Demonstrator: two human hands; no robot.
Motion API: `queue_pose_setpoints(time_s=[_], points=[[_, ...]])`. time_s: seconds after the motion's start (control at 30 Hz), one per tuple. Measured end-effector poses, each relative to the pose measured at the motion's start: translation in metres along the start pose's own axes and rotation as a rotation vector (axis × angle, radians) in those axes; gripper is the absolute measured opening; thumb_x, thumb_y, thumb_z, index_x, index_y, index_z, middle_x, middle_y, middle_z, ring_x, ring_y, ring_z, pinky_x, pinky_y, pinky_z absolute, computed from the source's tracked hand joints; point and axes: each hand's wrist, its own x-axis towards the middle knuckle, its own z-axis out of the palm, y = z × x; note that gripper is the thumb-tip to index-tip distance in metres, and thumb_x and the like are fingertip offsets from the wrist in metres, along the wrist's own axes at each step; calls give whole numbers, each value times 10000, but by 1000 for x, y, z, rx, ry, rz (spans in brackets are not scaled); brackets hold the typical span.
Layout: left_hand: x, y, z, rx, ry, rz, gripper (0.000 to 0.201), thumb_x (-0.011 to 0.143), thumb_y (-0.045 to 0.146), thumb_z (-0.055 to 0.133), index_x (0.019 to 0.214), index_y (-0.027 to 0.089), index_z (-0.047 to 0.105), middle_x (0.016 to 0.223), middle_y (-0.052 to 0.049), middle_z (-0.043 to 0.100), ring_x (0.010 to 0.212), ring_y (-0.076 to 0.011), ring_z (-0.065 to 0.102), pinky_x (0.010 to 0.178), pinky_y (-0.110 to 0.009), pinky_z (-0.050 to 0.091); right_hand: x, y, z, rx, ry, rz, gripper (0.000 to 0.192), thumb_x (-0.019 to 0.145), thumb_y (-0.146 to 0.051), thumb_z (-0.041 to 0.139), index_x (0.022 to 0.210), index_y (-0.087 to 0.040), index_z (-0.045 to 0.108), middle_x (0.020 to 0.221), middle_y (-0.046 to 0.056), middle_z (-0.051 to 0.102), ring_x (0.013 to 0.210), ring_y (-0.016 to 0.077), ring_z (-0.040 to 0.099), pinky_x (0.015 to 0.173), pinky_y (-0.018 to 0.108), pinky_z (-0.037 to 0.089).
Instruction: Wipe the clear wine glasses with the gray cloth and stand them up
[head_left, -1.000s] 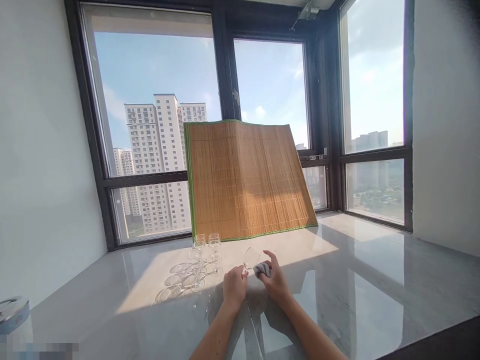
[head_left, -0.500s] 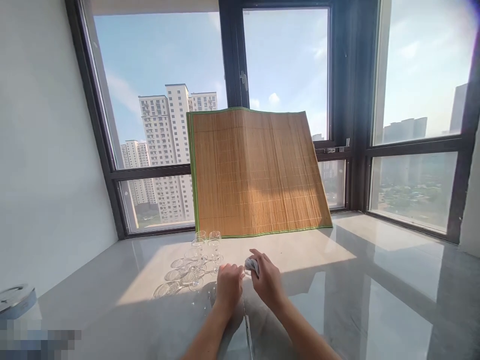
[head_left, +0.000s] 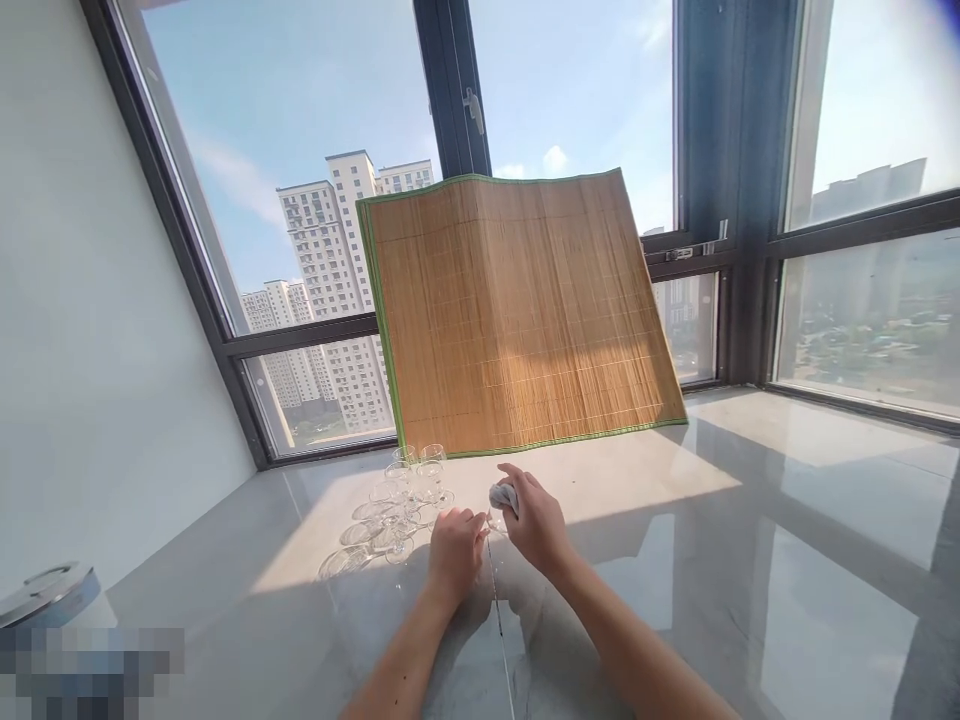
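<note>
My left hand (head_left: 454, 552) is closed around what looks like a small clear stemmed glass (head_left: 493, 521), mostly hidden by the fingers. My right hand (head_left: 538, 525) pinches a bunched grey-white cloth (head_left: 503, 497) against the glass, index finger raised over it. Both hands are close together above the sill. To the left of my left hand, several clear stemmed glasses (head_left: 432, 470) stand in a cluster, casting round shadows leftward on the stone.
A bamboo mat (head_left: 517, 310) with green edging leans on the window behind the hands. The glossy grey stone sill (head_left: 645, 620) has a seam running toward me. A round lidded container (head_left: 56, 595) sits at the lower left, beside the white wall (head_left: 90, 350).
My view has tilted, with the mat now appearing larger and higher. Both hands stay close together, still on the glass and cloth, with only slight movement.
</note>
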Motion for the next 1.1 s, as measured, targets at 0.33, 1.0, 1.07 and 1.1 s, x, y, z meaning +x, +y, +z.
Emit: queue_pose_setpoints(time_s=[0.33,1.0,1.07,1.1], points=[[2,-2,3,-27,-24,62,180,862,164,543,876,242,705,779,-31,645,827,-202,536,782,-347,335,1,13,-4,187,57,267,443,772,-161,473,1209,-229,442,807,-18,642,739,162,591,682,275,429],[-20,6,-4,-125,-73,6,173,847,204,552,823,241,720,766,-31,646,825,-192,529,778,-320,358,-24,15,-3,309,160,417,469,730,-271,505,1194,-207,482,815,3,633,693,164,564,647,273,420],[-22,4,-5,-123,-58,1,162,839,196,563,811,237,718,758,-30,643,819,-194,527,776,-320,359,-25,13,-2,316,150,409,471,725,-264,499,1191,-202,482,809,1,630,688,165,564,652,276,422],[-22,3,-5,-121,-56,-4,159,837,196,567,801,236,716,753,-30,641,815,-194,527,772,-320,358,-25,12,-1,316,142,401,472,723,-258,495,1192,-203,480,808,0,630,689,165,565,658,279,423]])
